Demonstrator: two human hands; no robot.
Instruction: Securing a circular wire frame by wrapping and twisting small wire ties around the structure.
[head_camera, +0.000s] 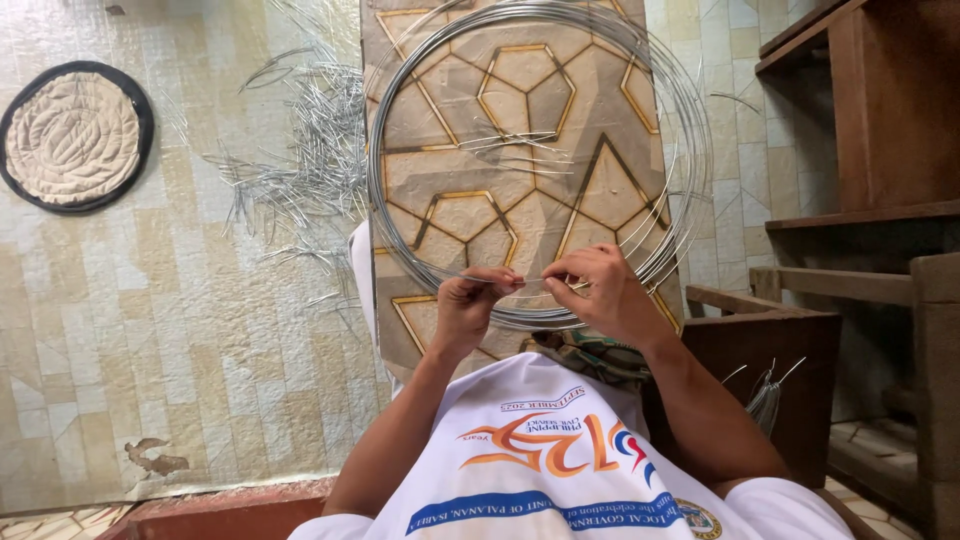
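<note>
Wire coil (540, 165) is what both hands are on in the head view, pinched right at its bottom edge, with the rest of the big loop standing up and away from the grip over a patterned board (520, 200). Left hand (468, 305) is closed, thumb and fingers clamped on the strands. Right hand (600, 295) is closed too, pinching the same bundle just beside it, so the two grips nearly touch with a short bit of wire between them.

Up and to the left of the grip there's a messy pile of cut wire pieces (310, 170) on the floor, and further left a round mat (75, 135). To the right of the grip sits a wooden bench (770, 345), with a few loose wire ends poking up by it.

My take on doing this bit well: keep both pinches tight and close together so the strands don't spring apart, and let the coil's weight rest on the board instead of the fingers. Thin wire ends are sharp, so watch the fingertips.
</note>
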